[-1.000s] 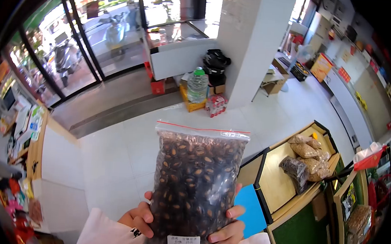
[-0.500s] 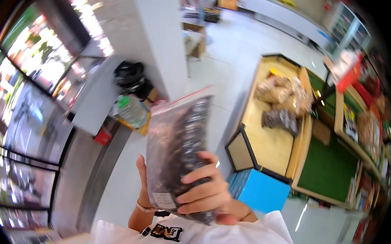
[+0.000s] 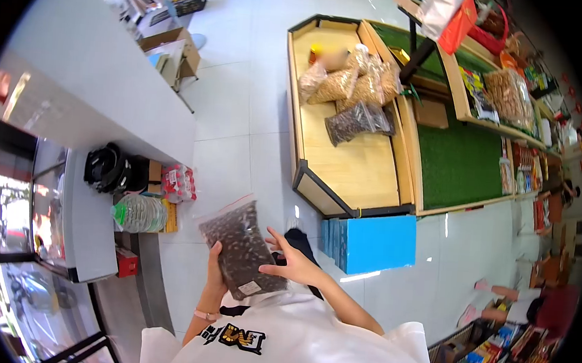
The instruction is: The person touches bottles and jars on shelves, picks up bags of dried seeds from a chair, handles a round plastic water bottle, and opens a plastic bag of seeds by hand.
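Observation:
A clear plastic bag of dark beans or seeds (image 3: pixel 238 248) with a small white label hangs tilted in front of my white shirt. My left hand (image 3: pixel 216 271) grips its left edge, the thumb on the front and the other fingers hidden behind. To the right of the bag, my right hand (image 3: pixel 292 259) has its fingers spread, the fingertips close to the bag's edge. A similar dark bag (image 3: pixel 359 122) lies on the wooden display table (image 3: pixel 365 176), below several bags of light brown goods (image 3: pixel 352 81).
A blue box (image 3: pixel 377 245) stands at the table's near end. Green-lined shelving (image 3: pixel 461 166) is on the right. At left are a large water bottle (image 3: pixel 140 213), a pillar (image 3: pixel 102 80) and a cardboard box (image 3: pixel 182 46). A person's legs (image 3: pixel 499 290) show at lower right.
The bag has moved down, away from my face. My right hand has let go of it and its fingers have spread; my left hand has closed on its edge. The view has turned right.

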The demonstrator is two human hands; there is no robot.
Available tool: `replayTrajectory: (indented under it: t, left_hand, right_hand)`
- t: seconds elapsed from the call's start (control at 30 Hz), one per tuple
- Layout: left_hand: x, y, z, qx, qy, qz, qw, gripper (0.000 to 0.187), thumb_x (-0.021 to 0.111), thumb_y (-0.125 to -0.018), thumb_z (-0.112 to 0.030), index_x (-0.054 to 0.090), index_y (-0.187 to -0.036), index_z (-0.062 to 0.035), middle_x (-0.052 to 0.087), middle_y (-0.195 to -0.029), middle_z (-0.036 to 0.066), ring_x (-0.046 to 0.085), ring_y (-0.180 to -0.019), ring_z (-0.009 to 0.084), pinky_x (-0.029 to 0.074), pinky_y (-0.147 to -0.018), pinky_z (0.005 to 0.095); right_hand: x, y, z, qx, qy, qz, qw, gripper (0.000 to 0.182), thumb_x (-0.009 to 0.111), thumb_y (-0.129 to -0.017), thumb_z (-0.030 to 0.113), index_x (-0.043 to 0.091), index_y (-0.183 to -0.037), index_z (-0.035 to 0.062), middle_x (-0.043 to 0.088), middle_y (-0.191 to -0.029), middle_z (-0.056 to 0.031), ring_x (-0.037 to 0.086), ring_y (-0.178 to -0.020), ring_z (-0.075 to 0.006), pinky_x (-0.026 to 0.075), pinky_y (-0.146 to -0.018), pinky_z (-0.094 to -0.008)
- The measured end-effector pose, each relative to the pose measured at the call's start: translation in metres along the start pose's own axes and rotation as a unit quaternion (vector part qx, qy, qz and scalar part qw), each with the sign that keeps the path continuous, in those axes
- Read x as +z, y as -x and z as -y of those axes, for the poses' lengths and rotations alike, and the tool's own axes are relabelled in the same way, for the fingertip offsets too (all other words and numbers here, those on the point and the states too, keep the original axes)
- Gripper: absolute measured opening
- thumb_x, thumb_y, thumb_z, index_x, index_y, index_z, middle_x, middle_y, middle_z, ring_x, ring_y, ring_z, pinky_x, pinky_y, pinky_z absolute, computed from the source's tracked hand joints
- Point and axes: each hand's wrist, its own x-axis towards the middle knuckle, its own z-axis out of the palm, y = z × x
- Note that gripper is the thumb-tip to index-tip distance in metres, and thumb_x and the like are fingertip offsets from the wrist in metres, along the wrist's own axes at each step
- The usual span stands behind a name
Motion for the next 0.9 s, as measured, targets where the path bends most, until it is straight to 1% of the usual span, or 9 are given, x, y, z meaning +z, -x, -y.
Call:
replayTrajectory:
  t: [0.1, 0.2, 0.37, 0.43, 0.5, 0.63, 0.77, 0.83, 0.9]
  left_hand:
    - [0.015, -0.043, -0.015, -0.035, -0.086, 0.016, 0.996, 0.048, 0.054, -0.072, -0.033, 0.044, -0.106, 0.0004, 0.053, -0.098, 0.012, 0.053, -0.088, 0.0199, 0.042, -0.078, 0.0297]
    - [0.054, -0.091, -0.038, 0.038, -0.380, 0.181, 0.906, 0.044, 0.063, -0.067, -0.018, 0.046, -0.102, 0.0029, 0.054, -0.093, 0.010, 0.050, -0.083, 0.0141, 0.040, -0.073, 0.0266]
    - [0.149, -0.171, -0.051, 0.122, -0.544, 0.265, 0.787, 0.046, 0.064, -0.066, -0.020, 0.046, -0.103, 0.0012, 0.054, -0.094, 0.011, 0.050, -0.085, 0.0161, 0.039, -0.076, 0.0286]
    - [0.181, -0.206, -0.046, 0.130, -0.583, 0.261, 0.759, 0.048, 0.064, -0.066, -0.022, 0.046, -0.104, 0.0007, 0.054, -0.095, 0.012, 0.050, -0.087, 0.0185, 0.039, -0.077, 0.0300]
    - [0.210, -0.252, -0.032, 0.245, -0.669, 0.248, 0.657, 0.050, 0.060, -0.070, -0.026, 0.043, -0.109, 0.0004, 0.049, -0.103, 0.018, 0.047, -0.096, 0.0263, 0.036, -0.082, 0.0330]
    - [0.235, -0.357, 0.021, 0.254, -0.669, 0.241, 0.656, 0.050, 0.055, -0.074, -0.029, 0.040, -0.112, 0.0003, 0.045, -0.108, 0.020, 0.041, -0.101, 0.0320, 0.033, -0.085, 0.0353]
    - [0.235, -0.448, 0.066, 0.292, -0.659, 0.183, 0.669, 0.048, 0.050, -0.077, -0.028, 0.038, -0.115, 0.0000, 0.045, -0.109, 0.019, 0.041, -0.102, 0.0325, 0.033, -0.085, 0.0358]
    - [0.227, -0.466, 0.070, 0.288, -0.665, 0.158, 0.670, 0.049, 0.049, -0.078, -0.029, 0.038, -0.116, -0.0004, 0.045, -0.110, 0.018, 0.040, -0.103, 0.0331, 0.034, -0.085, 0.0362]
    - [0.210, -0.475, 0.071, 0.143, -0.709, 0.126, 0.679, 0.046, 0.047, -0.078, -0.029, 0.041, -0.114, -0.0007, 0.047, -0.107, 0.019, 0.043, -0.101, 0.0338, 0.034, -0.084, 0.0364]
  right_hand:
    - [-0.012, -0.020, -0.008, 0.060, -0.016, 0.000, 0.998, 0.079, 0.068, -0.064, 0.026, 0.022, -0.125, 0.0040, 0.046, -0.109, -0.0135, 0.045, -0.097, -0.0182, 0.037, -0.081, -0.0272]
    - [-0.040, -0.040, -0.010, 0.002, -0.157, -0.060, 0.986, 0.060, 0.074, -0.056, 0.012, 0.044, -0.106, -0.0005, 0.052, -0.101, -0.0098, 0.048, -0.092, -0.0159, 0.038, -0.080, -0.0278]
    - [-0.099, -0.082, -0.033, -0.106, -0.133, -0.216, 0.962, 0.050, 0.073, -0.056, 0.007, 0.050, -0.100, -0.0002, 0.054, -0.097, -0.0063, 0.051, -0.087, -0.0142, 0.041, -0.076, -0.0257]
    - [-0.129, -0.097, -0.031, -0.067, -0.282, -0.268, 0.919, 0.050, 0.072, -0.056, 0.003, 0.049, -0.100, -0.0001, 0.054, -0.097, -0.0056, 0.051, -0.088, -0.0144, 0.041, -0.076, -0.0256]
    - [-0.161, -0.126, -0.049, -0.081, -0.274, -0.312, 0.906, 0.052, 0.071, -0.055, 0.001, 0.048, -0.102, -0.0004, 0.053, -0.097, -0.0054, 0.051, -0.087, -0.0144, 0.042, -0.075, -0.0255]
    - [-0.233, -0.194, -0.075, -0.089, -0.375, -0.437, 0.813, 0.043, 0.064, -0.062, -0.003, 0.048, -0.102, -0.0003, 0.053, -0.098, -0.0053, 0.052, -0.086, -0.0145, 0.042, -0.074, -0.0253]
    - [-0.294, -0.264, -0.127, -0.035, -0.318, -0.558, 0.766, 0.049, 0.067, -0.060, -0.003, 0.043, -0.102, -0.0028, 0.053, -0.094, -0.0091, 0.054, -0.077, -0.0154, 0.046, -0.067, -0.0243]
    - [-0.312, -0.283, -0.138, -0.020, -0.342, -0.538, 0.770, 0.055, 0.069, -0.059, 0.000, 0.041, -0.105, -0.0025, 0.051, -0.098, -0.0093, 0.052, -0.082, -0.0161, 0.044, -0.071, -0.0253]
    - [-0.323, -0.301, -0.158, -0.004, -0.365, -0.517, 0.774, 0.061, 0.072, -0.058, 0.003, 0.038, -0.108, -0.0022, 0.049, -0.101, -0.0095, 0.050, -0.087, -0.0168, 0.042, -0.075, -0.0263]
